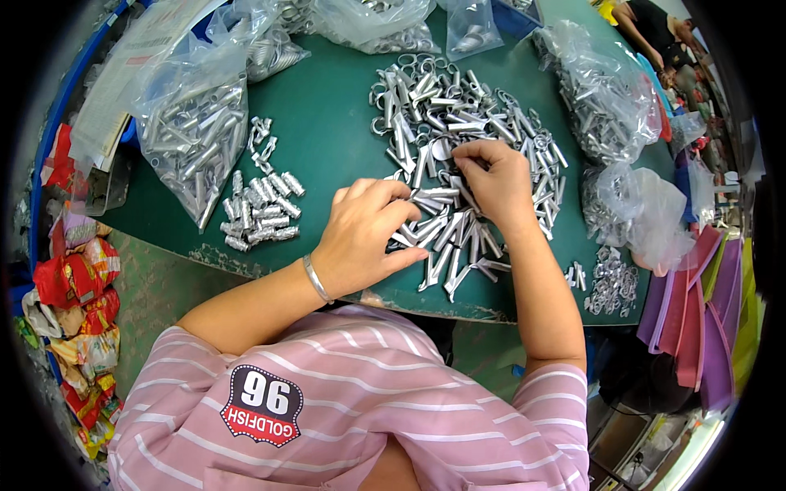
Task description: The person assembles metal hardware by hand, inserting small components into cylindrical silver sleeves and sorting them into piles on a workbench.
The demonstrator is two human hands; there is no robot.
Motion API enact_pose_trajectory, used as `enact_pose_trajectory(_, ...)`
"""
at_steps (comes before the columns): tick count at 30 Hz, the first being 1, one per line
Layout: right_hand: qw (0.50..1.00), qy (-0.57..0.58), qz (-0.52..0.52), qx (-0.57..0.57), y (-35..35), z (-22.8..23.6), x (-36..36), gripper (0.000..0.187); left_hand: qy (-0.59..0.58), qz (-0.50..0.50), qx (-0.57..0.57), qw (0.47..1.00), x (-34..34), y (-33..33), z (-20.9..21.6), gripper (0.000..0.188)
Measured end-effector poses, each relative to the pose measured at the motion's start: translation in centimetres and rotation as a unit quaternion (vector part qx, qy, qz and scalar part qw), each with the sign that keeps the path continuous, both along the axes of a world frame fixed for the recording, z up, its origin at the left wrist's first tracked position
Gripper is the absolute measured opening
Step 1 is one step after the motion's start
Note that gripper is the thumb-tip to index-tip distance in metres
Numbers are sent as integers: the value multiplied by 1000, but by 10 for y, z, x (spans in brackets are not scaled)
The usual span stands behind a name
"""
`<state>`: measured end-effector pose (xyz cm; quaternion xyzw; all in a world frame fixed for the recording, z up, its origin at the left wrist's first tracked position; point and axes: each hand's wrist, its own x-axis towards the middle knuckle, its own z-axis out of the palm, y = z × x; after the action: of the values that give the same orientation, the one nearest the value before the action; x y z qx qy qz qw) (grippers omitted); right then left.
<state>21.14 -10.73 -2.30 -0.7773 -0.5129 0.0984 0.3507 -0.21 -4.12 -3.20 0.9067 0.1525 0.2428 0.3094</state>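
Note:
A large heap of silver metal tubes, flat-ended metal parts and rings [446,106] lies on the green tabletop in front of me. My left hand [364,233], a silver bangle at its wrist, rests at the heap's near left side, its thumb apart from its curled fingers and nothing clearly held. Reaching over the heap's middle, my right hand [499,180] is closed, thumb and forefinger pinched at a small silver metal piece [442,149]. Its exact shape is partly hidden by the fingers. Under and between both hands, several flat-ended tubes [446,241] fan toward the table's near edge.
Left of the heap lies a group of ridged silver cylinders [262,209]. Clear plastic bags of metal parts stand at the left [192,139] and right [610,102]. Small metal pieces [612,282] form a pile near the right edge. Another person [655,37] is at the far right.

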Motion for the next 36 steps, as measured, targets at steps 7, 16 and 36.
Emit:
enact_pose_trajectory(7,988,-150,39,30,13,-3,-3,10,-16,0,2,1000,1,2,-1,40)
enact_pose_trajectory(16,926,320,149,134,5,16,9,9,7,-6,-24,1000,0,5,6,39)
enact_pose_trajectory(36,865,415,-82,270,131,133,152,29,18,-31,-40,999,0,9,9,38)
